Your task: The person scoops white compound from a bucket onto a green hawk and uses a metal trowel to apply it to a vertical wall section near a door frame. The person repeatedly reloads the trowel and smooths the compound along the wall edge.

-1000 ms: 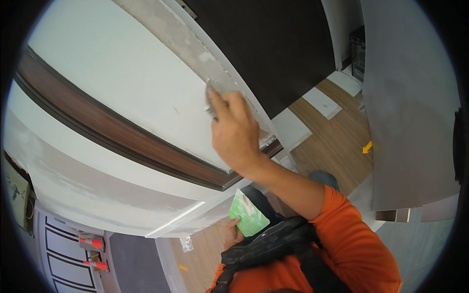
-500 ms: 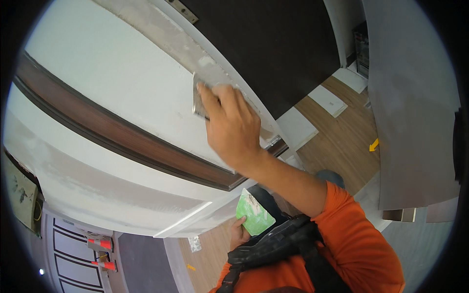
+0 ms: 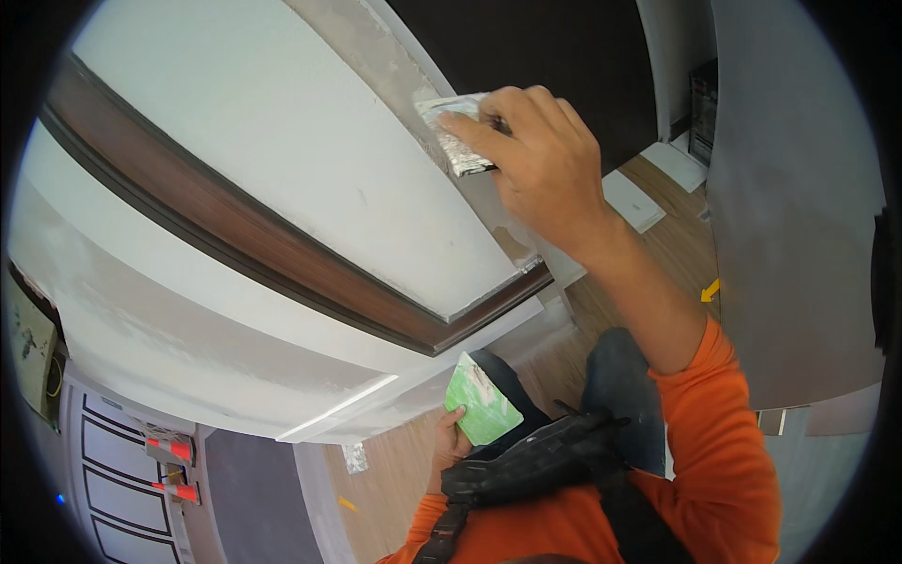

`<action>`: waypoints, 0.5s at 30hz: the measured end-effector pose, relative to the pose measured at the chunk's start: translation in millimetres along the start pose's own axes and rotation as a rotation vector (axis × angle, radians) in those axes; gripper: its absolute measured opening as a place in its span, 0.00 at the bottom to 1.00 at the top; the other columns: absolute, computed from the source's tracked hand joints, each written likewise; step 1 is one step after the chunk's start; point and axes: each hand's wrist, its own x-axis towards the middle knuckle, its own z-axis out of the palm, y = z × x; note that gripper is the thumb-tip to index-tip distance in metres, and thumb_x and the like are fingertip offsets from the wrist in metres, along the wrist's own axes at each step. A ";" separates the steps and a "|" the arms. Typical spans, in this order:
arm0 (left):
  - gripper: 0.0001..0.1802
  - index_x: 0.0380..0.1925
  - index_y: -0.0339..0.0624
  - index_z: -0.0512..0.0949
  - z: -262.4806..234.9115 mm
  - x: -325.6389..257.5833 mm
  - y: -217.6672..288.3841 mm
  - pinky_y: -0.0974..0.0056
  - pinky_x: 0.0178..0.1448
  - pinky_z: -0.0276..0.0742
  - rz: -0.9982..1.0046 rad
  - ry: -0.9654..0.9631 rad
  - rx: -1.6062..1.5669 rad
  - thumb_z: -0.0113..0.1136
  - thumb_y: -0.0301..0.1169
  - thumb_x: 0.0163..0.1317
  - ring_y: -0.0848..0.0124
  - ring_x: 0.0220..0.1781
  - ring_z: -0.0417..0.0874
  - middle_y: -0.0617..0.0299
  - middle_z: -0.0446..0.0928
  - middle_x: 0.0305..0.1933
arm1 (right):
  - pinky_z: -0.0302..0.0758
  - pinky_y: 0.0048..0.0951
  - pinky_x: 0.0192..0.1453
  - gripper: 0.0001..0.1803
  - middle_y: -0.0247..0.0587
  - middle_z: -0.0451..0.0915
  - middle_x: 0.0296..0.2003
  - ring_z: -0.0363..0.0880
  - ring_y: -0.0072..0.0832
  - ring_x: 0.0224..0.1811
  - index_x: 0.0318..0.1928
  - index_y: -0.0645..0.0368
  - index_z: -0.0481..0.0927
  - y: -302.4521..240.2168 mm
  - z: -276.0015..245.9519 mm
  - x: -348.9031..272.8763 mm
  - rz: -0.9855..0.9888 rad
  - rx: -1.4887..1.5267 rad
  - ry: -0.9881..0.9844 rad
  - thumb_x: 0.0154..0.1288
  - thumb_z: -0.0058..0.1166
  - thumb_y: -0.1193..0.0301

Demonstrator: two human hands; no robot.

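Note:
My right hand (image 3: pixel 554 160) is closed on a putty knife (image 3: pixel 456 141), a flat, wide blade smeared with whitish filler. The blade lies at the grey, patchy strip (image 3: pixel 395 70) between the white wall panel (image 3: pixel 254 150) and the dark door; whether it touches the surface I cannot tell. Low in front of my body, my left hand (image 3: pixel 451 437) grips the edge of a green board (image 3: pixel 484 404) that carries a streak of white filler on its upper part.
A brown wooden frame (image 3: pixel 235 244) with dark edges borders the white panel. Beyond my right hand stands a dark door (image 3: pixel 564 56). White boards (image 3: pixel 634 202) lie on the wood-look floor. Orange-and-white traffic cones (image 3: pixel 174 491) show at lower left, and a grey panel (image 3: pixel 799 207) rises on the right.
My right hand has moved up and right with the putty knife, whose filler-smeared face now shows. The green board has stayed in my left hand. The view has shifted slightly.

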 end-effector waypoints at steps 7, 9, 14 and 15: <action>0.31 0.70 0.34 0.67 -14.0 1.3 -2.8 0.47 0.74 0.73 0.001 0.023 -0.029 0.60 0.26 0.66 0.52 0.67 0.79 0.47 0.77 0.66 | 0.69 0.32 0.41 0.20 0.28 0.78 0.36 0.75 0.28 0.38 0.52 0.47 0.89 -18.3 21.4 -34.7 0.046 0.001 -0.021 0.58 0.58 0.74; 0.31 0.70 0.34 0.67 -15.7 1.6 -0.6 0.46 0.74 0.73 -0.005 0.023 -0.026 0.60 0.26 0.66 0.52 0.67 0.79 0.47 0.77 0.66 | 0.69 0.33 0.42 0.21 0.28 0.78 0.37 0.75 0.28 0.39 0.52 0.46 0.89 -20.5 28.2 -40.5 0.050 0.000 -0.017 0.58 0.58 0.74; 0.32 0.71 0.34 0.66 -19.8 2.4 -1.2 0.46 0.74 0.72 -0.013 0.009 -0.031 0.60 0.26 0.66 0.52 0.68 0.78 0.47 0.76 0.67 | 0.68 0.33 0.43 0.20 0.27 0.78 0.37 0.75 0.30 0.39 0.51 0.46 0.89 -20.6 16.6 -71.3 0.055 -0.018 -0.145 0.59 0.57 0.74; 0.33 0.71 0.34 0.66 -20.0 3.1 -0.9 0.46 0.75 0.72 -0.014 0.012 -0.032 0.60 0.26 0.66 0.52 0.68 0.78 0.47 0.76 0.67 | 0.68 0.34 0.43 0.20 0.27 0.78 0.37 0.75 0.29 0.39 0.51 0.45 0.89 -16.9 13.4 -71.5 0.049 -0.009 -0.144 0.59 0.58 0.74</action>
